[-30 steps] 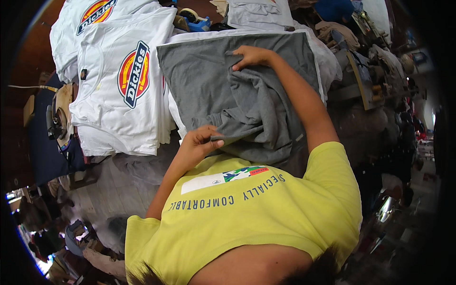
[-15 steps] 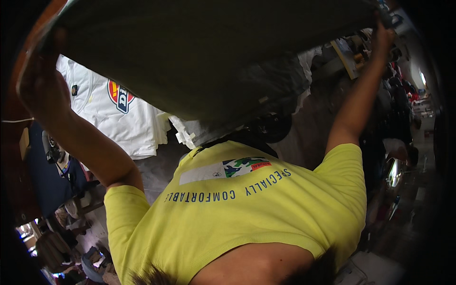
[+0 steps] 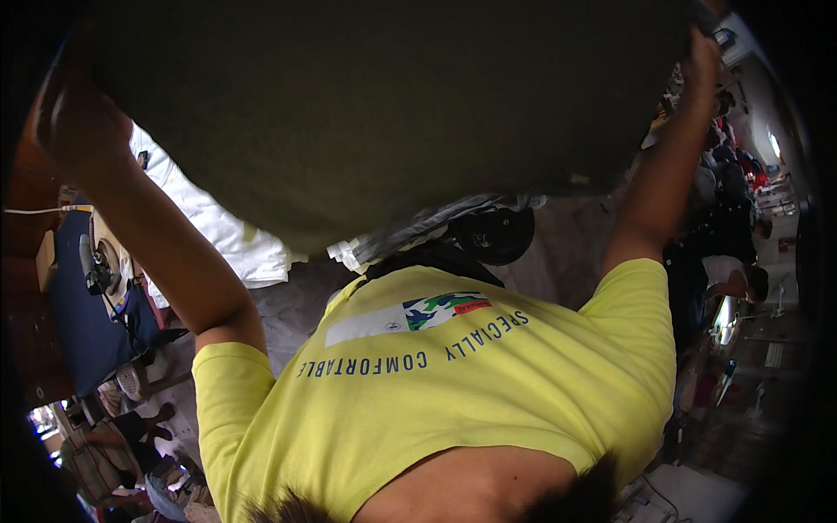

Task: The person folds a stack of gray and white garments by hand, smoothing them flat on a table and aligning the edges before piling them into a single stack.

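Observation:
Both my arms are raised and spread, stretching a large dark olive piece of cloth (image 3: 392,105) across the upper part of the view. Closed at its left edge is my left hand (image 3: 83,131), dark and slightly blurred. My right hand (image 3: 702,70) grips the opposite edge at the upper right; its fingertips are partly lost in shadow. The cloth's lower edge sags toward my chest, and its top runs out of view. Beneath it on the left lies a white garment (image 3: 218,222), mostly covered. A grey plastic-like bundle (image 3: 436,218) shows just below the hanging edge.
A round black object (image 3: 497,235) sits near my waist. To the left, a dark blue surface (image 3: 83,331) has a dark device (image 3: 100,261) beside it. Another person (image 3: 732,275) is at the far right, among cluttered goods. More people and things appear at the lower left.
The cloth has dropped lower and hides more of the white garment and its printed emblem. My left hand has shifted slightly down; the right stays almost where it was.

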The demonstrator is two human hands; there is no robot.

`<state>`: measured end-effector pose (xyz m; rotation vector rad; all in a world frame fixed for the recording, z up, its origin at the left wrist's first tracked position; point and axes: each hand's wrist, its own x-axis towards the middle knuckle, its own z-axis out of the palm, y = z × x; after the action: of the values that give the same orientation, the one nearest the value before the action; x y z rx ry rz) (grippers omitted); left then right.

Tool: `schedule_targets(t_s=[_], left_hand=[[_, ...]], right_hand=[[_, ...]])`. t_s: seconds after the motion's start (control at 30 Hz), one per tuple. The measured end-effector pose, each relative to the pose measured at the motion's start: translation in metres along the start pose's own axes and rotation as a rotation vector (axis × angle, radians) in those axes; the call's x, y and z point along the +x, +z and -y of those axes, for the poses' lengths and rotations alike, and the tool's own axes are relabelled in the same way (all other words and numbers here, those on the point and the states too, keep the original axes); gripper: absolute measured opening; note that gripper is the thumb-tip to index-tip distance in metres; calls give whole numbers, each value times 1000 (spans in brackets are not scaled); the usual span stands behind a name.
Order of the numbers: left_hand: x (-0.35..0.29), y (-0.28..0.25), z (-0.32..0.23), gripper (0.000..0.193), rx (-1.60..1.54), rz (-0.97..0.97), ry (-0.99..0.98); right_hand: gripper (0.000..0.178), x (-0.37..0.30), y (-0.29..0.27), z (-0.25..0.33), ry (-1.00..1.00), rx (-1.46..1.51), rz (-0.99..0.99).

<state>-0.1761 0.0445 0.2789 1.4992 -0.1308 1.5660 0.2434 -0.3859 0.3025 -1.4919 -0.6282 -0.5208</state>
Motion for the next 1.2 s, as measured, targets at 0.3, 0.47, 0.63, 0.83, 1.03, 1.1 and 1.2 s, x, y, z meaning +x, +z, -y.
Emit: schedule_targets(t_s=[0.3, 0.47, 0.63, 0.83, 1.03, 1.1, 1.2], left_hand=[[-162, -41, 214, 28, 640, 67, -884], [-219, -15, 245, 50, 1112, 98, -537], [-223, 2, 247, 53, 1192, -22, -557], [-192, 26, 235, 37, 1179, -54, -383], [-172, 34, 279, 38, 1257, 3, -633], [-171, 26, 293, 43, 1344, 110, -782], [-160, 33, 292, 44, 1477, 185, -804]], right_hand=[[67, -70, 124, -233, 160, -612, 357], [68, -130, 157, -282, 286, -928, 421], [60, -118, 169, -280, 183, -1096, 410], [51, -100, 179, -257, 210, -1173, 373], [51, -85, 169, -286, 244, -1172, 276], [51, -91, 177, -298, 335, -1157, 343], [45, -76, 182, -316, 410, -1193, 474]])
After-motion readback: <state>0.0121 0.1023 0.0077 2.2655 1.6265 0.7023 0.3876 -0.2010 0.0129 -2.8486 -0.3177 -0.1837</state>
